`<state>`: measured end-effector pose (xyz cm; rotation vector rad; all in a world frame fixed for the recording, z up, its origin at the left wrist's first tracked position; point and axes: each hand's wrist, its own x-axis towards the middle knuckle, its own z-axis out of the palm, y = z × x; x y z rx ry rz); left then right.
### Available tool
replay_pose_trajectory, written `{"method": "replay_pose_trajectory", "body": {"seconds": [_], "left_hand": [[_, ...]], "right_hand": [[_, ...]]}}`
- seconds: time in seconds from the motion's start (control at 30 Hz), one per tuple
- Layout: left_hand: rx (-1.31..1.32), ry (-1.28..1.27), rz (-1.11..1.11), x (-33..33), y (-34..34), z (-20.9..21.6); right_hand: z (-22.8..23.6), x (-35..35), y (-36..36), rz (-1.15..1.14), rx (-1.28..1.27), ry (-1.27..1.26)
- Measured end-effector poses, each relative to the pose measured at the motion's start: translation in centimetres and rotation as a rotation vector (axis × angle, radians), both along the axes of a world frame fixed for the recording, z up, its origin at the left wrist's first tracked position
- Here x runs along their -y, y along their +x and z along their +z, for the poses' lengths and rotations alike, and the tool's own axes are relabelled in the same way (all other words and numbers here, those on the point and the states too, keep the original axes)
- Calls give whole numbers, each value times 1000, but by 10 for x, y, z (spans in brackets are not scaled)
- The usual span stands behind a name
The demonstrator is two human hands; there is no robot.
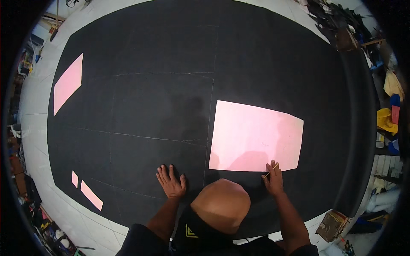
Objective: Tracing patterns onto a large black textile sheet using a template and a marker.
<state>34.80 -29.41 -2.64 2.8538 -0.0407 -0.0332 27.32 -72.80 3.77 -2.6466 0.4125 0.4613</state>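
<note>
Sheet (252, 134) partly under fingers (273, 164) of right hand (274, 182)

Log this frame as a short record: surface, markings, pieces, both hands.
surface: broad matte black sheet
markings: thin pale lines, mainly left of the large piece
large_piece: large flat pink four-sided sheet, right of centre
left_piece: smaller flat pink four-sided sheet, near the left edge
lower_left_pieces: narrow flat pink strip and tiny flat pink piece, apart
left_hand: left hand flat on the black sheet, fingers spread
right_hand: right hand at the large sheet's near edge, thin yellow stick between its fingers
</note>
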Motion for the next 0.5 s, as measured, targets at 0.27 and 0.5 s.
{"method": "replay_pose_trajectory", "body": {"seconds": [0.27, 0.5], "left_hand": [[157, 200, 20, -26, -5, -46], [-42, 127, 138, 9, 52, 18]], "right_hand": [[-13, -15, 49, -54, 45, -60], [-23, 20, 106, -81, 181, -183]]}}
